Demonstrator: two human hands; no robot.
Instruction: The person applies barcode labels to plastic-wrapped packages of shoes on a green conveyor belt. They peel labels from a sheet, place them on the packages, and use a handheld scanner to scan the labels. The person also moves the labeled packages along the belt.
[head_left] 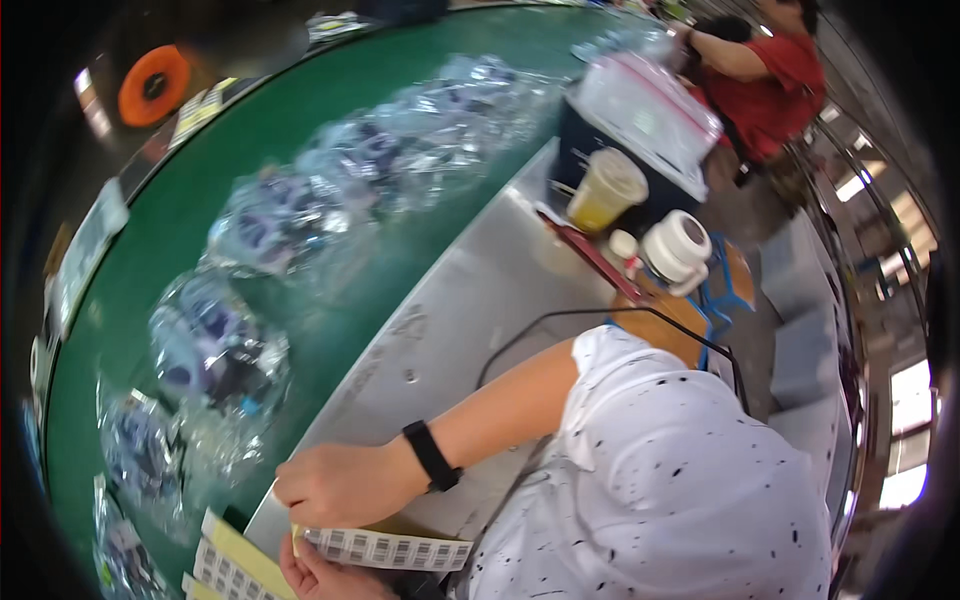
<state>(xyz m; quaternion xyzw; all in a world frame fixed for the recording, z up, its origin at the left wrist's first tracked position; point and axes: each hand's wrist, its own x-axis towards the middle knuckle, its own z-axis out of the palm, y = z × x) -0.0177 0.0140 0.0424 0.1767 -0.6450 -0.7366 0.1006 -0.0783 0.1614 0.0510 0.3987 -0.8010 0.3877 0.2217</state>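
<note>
Green belt (165, 250) runs alongside my metal surface (400, 370), scattered with clear bags (215, 340) of bluish-purple stuff, and there's a person in red (775, 95) up by the far end. My left hand (335, 580) is pinching one end of a strip of barcode labels (392, 550) over the near end of the surface, beside some label sheets (225, 573). My right hand (350, 485) is just above it, fingers curled, can't tell if they're gripping anything.

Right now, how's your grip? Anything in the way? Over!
Left grip: on label strip. Right grip: at strip's end, closure unclear. Nothing visibly blocking; label sheets beside.
</note>
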